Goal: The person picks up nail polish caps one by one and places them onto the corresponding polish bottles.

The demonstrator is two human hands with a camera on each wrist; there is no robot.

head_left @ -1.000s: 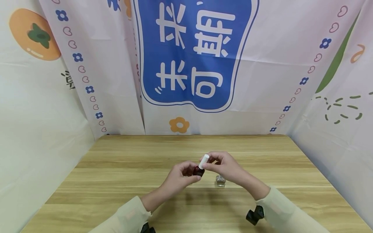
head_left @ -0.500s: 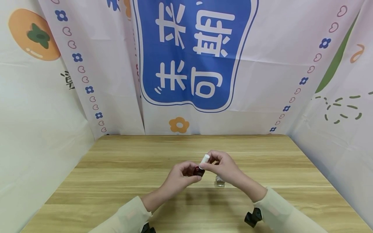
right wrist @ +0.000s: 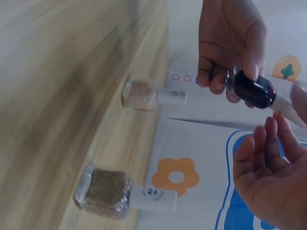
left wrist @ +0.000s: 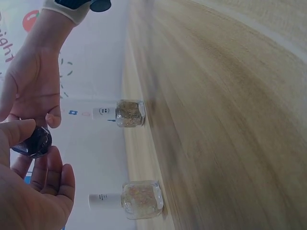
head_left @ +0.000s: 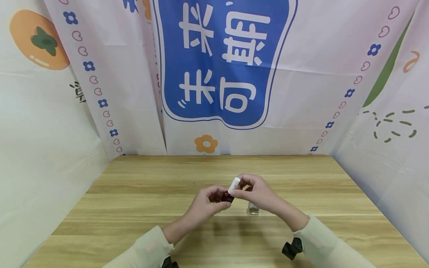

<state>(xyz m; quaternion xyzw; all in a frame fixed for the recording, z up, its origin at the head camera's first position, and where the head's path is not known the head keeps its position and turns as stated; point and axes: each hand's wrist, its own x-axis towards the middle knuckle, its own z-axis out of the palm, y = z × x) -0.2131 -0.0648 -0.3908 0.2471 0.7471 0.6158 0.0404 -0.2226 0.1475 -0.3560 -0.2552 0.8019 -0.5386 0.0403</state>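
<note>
Dark red nail polish fills a small bottle (head_left: pixel 227 197) raised above the table in the head view. My left hand (head_left: pixel 203 204) grips its glass body between thumb and fingers. On its neck sits a white cap (head_left: pixel 234 184), pinched by the thumb and fingers of my right hand (head_left: pixel 257 190). The right wrist view shows the same polish bottle (right wrist: pixel 253 89) tilted, cap toward my right hand. Below the hands stand two capped nail polish bottles: a gold glitter bottle (right wrist: pixel 103 192) and a pale pinkish bottle (left wrist: pixel 143 200). The pale one is hidden in the head view.
The wooden table (head_left: pixel 151 175) reaches back to a printed cloth backdrop (head_left: pixel 288 123). Cloth also hangs along both sides. The gold glitter bottle stands upright close under my right hand.
My right fingers shift slightly on the white cap, moving a little left and back, and the cap's tilt changes slightly. The left hand keeps its hold on the bottle almost unmoved.
</note>
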